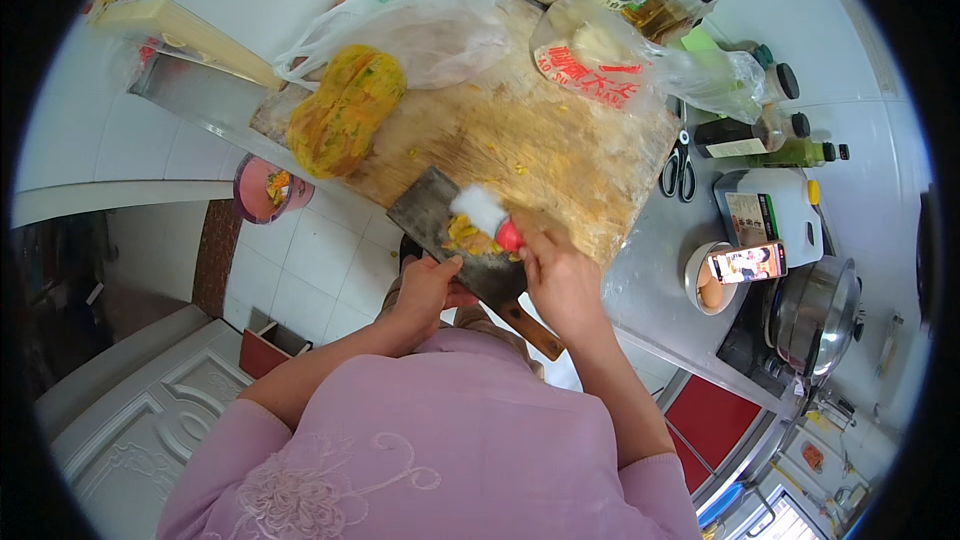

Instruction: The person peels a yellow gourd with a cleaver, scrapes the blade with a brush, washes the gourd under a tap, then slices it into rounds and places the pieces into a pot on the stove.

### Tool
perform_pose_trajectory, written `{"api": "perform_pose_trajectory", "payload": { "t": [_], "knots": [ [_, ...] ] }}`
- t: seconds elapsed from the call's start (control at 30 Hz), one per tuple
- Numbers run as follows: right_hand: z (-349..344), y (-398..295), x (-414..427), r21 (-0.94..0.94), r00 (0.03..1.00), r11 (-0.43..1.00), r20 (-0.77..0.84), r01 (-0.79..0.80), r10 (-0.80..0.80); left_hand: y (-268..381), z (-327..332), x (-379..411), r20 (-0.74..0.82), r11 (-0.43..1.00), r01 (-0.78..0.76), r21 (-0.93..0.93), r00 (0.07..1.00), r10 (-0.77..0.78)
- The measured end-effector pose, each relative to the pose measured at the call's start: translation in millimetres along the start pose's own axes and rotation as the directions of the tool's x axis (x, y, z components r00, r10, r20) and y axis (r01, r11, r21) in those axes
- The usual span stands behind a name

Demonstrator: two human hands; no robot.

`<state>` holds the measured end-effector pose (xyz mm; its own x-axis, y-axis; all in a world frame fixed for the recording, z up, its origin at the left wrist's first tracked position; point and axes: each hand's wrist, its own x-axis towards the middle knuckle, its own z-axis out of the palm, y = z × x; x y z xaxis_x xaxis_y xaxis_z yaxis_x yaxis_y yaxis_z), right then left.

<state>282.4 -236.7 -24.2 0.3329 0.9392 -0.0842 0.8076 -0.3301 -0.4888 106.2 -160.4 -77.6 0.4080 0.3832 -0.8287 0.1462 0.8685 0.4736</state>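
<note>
My left hand [427, 291] grips the lower edge of a cleaver [426, 211], whose broad dark blade lies flat at the near edge of a wooden cutting board [480, 127]. Yellow-orange peel scraps [469, 236] rest on the blade. Over them, my right hand [555, 262] holds a small brush with white bristles [478, 208] and a red end, the bristles close to the scraps. The cleaver's wooden handle [534, 330] points towards my body, below my right hand. A whole yellow-green pumpkin [346, 111] sits at the board's left side.
Plastic bags [442, 37] cover the board's back. Scissors [679, 169], several bottles [802, 154], a bowl of eggs [709, 300] with a phone [748, 262] against it, and a lidded steel pot [817, 315] stand right. A pink bin [262, 191] with scraps is on the floor at left.
</note>
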Motion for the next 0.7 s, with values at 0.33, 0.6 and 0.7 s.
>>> {"api": "perform_pose_trajectory", "payload": {
  "t": [0.33,0.6,0.7],
  "knots": [
    [-29.3,32.8,-97.0,0.134,0.884,0.899,-0.171,-0.416,0.435,-10.3,-11.7,3.3,0.009,1.000,0.000,-0.030,1.000,0.000],
    [13.3,-5.2,-42.4,0.290,0.949,0.928,-0.140,-0.234,0.282,-4.5,-14.1,-3.3,-0.027,0.999,0.003,-0.034,1.000,-0.003],
    [7.7,-9.3,-38.8,0.379,0.952,0.909,-0.171,-0.174,0.254,-6.0,-13.8,-2.2,0.016,1.000,-0.008,-0.027,1.000,0.008]
  ]
}}
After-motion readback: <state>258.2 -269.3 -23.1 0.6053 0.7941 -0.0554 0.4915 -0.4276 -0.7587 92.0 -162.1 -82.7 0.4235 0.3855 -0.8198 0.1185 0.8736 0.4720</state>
